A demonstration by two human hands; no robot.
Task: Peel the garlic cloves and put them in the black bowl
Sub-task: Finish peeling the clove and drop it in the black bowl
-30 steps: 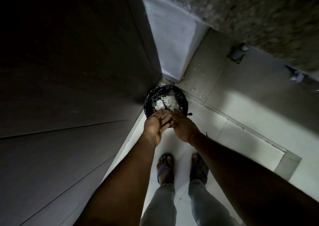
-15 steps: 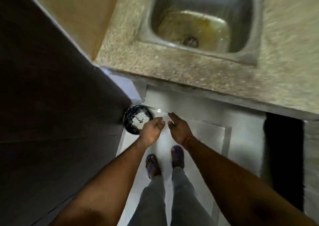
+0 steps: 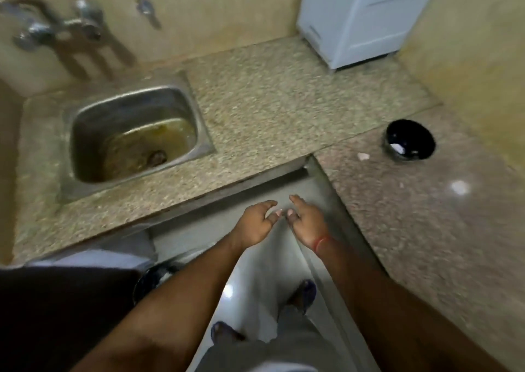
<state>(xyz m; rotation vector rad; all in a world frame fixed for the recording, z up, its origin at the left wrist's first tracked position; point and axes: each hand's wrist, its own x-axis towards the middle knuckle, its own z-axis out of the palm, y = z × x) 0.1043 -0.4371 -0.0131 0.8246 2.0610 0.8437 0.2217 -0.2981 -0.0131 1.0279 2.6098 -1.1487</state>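
The black bowl [image 3: 410, 139] stands on the brown granite counter at the right, near the wall, with a few pale pieces inside. A small pale scrap [image 3: 362, 156] lies on the counter just left of it. My left hand [image 3: 257, 221] and my right hand [image 3: 305, 221] hover side by side in front of the counter corner, fingers loosely spread, holding nothing. Both are well short of the bowl. A red thread circles my right wrist.
A steel sink [image 3: 133, 138] with brownish water sits in the speckled counter [image 3: 270, 110] at left, taps [image 3: 56, 30] above it. A white appliance [image 3: 366, 16] stands at the back right. A dark bin [image 3: 153, 279] on the floor shows beside my left forearm.
The view swung up from the floor bin to the counter. My hands left the bin, where they were brushing together over the peels, and rose apart toward the counter corner.
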